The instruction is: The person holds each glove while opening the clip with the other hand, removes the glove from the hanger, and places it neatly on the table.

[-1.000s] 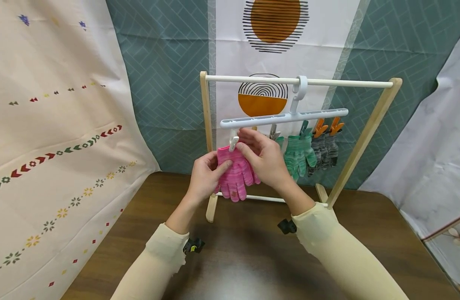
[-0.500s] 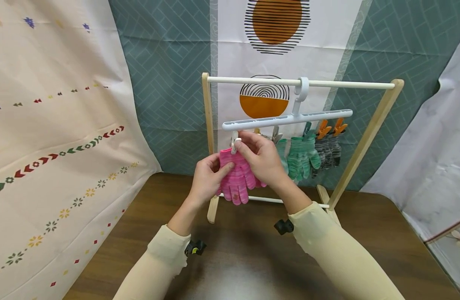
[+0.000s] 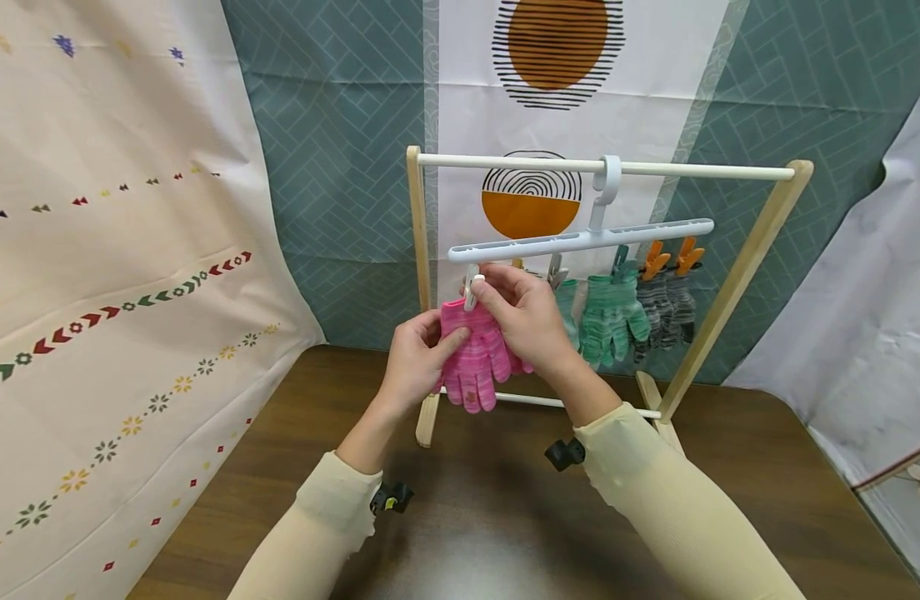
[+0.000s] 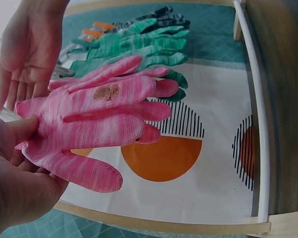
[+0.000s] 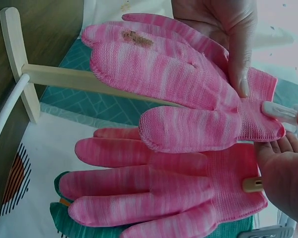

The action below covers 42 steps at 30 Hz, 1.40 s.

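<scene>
A pink striped knit glove hangs under the left end of a pale blue hanger. My left hand holds its cuff, thumb across the front. My right hand pinches a white clothespin whose tip sits over the cuff's edge, right under the hanger. On the glove's fingers a brown patch shows. Behind it in the right wrist view hangs a second pink glove, with a tan clip at its cuff; in the head view my right hand mostly hides that glove.
Green gloves and dark grey gloves hang farther right from teal and orange clothespins. The hanger hooks over the white rail of a wooden rack standing on a brown table.
Both hands keep their hold on the glove and clothespin, almost in place. The hanger's right end has swung slightly right, and the head view has shifted a little.
</scene>
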Tool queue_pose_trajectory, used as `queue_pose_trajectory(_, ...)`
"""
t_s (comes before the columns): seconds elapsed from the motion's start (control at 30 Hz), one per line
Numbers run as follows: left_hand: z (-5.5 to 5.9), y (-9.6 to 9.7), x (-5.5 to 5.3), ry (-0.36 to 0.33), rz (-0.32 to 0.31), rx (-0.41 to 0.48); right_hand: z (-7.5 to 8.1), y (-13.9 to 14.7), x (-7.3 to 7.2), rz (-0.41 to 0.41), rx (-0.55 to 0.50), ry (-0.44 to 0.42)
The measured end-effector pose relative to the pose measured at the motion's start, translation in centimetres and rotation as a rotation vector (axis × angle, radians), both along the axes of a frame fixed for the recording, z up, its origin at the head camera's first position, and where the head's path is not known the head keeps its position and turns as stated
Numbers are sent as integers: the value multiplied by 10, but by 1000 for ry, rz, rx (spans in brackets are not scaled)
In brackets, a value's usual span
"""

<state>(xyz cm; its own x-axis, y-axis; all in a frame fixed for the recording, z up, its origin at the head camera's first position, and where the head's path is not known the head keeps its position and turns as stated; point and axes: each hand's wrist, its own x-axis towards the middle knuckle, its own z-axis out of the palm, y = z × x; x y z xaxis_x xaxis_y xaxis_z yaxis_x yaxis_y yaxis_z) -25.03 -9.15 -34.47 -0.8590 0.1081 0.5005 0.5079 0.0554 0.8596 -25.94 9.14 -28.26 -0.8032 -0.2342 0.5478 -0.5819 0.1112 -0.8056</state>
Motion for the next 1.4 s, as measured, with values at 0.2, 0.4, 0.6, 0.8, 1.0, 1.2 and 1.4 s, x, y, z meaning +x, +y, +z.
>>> queue_pose_trajectory(0.2, -3, -1, -2, -2, 6, 4, 0, -1, 0, -6, -35, 2)
queue_pose_trajectory(0.4, -7, -4, -1, -17, 15, -10, 0, -2, 0, -16, -43, 9)
queue_pose_trajectory(0.6, -12, -13, 0, -31, 35, -19, 0, -4, 1, -18, -41, 7)
queue_pose_trajectory(0.8, -17, -26, 0, -46, 50, -14, -1, -5, 0, -24, -54, -5)
queue_pose_trajectory(1.0, -18, -40, 1, -42, 89, -26, -3, -4, -1, -30, -49, 0)
queue_pose_trajectory(1.2, -19, -52, -1, -29, 135, -26, -4, -4, -1, -48, -39, -8)
queue_pose_trajectory(1.4, -18, -64, -4, -41, 162, -12, -4, -3, -1, -49, -26, -3)
